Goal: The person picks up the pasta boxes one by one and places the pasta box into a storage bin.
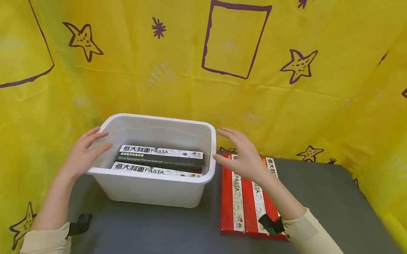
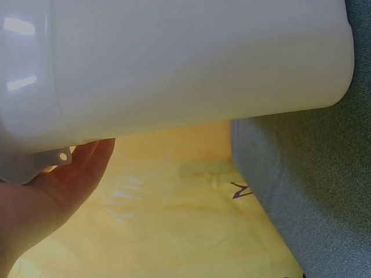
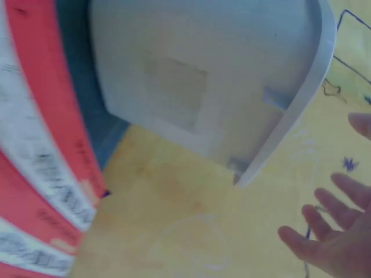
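A white plastic bin (image 1: 152, 191) stands on the grey table in the head view. Inside it, black pasta boxes (image 1: 162, 160) with white label strips lie one behind the other. My left hand (image 1: 85, 152) is at the bin's left rim, thumb apart from the loosely bent fingers; in the left wrist view those fingers pass partly out of sight beside the rim. My right hand (image 1: 243, 157) hovers beside the right rim, fingers spread and nothing held. In the right wrist view its fingers (image 3: 339, 211) stand apart from the bin wall (image 3: 174, 98).
Red pasta boxes (image 1: 227, 216) with white strips lie side by side on the table (image 1: 157, 241), right of the bin and partly under my right forearm. A yellow cloth (image 1: 177, 93) with purple drawings hangs behind and along both sides.
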The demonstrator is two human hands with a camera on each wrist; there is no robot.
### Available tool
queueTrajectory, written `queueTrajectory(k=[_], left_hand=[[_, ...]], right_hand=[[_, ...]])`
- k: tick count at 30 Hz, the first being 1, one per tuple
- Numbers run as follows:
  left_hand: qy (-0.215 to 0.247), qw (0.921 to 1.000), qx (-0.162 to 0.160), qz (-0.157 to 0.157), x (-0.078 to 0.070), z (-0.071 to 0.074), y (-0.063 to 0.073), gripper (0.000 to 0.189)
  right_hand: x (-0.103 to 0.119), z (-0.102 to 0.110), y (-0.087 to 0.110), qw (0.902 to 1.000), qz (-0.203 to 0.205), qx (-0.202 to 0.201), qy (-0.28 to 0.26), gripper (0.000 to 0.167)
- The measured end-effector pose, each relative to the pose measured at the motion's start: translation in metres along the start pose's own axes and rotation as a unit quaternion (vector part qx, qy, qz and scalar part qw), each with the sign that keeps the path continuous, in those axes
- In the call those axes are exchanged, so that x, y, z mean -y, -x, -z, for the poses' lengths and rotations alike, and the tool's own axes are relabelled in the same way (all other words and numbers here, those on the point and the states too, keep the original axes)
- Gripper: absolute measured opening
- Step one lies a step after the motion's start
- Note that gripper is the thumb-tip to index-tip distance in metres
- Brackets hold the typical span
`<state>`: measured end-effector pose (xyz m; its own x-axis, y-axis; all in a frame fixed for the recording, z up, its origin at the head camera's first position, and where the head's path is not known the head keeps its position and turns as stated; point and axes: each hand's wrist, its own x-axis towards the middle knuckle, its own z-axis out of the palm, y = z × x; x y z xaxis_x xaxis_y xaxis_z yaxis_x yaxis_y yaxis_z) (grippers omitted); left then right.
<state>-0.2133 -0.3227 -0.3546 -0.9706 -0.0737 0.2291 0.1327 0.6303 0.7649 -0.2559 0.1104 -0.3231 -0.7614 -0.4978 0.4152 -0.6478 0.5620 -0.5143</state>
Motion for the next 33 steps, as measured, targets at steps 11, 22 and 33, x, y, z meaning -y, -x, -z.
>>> queueTrajectory(k=[11, 22, 33], left_hand=[[-0.018, 0.9998, 0.008, 0.003, 0.001, 0.004, 0.0, 0.062], [-0.014, 0.9999, 0.004, -0.009, 0.002, 0.004, 0.001, 0.06], [-0.024, 0.9996, 0.011, -0.004, 0.002, 0.002, -0.001, 0.06]], right_hand=[[-0.038, 0.009, 0.08, 0.9876, -0.148, 0.009, -0.05, 0.076], [-0.059, 0.008, 0.131, 0.9732, -0.222, -0.004, -0.059, 0.08], [-0.073, 0.01, 0.161, 0.9647, -0.262, 0.005, -0.031, 0.09]])
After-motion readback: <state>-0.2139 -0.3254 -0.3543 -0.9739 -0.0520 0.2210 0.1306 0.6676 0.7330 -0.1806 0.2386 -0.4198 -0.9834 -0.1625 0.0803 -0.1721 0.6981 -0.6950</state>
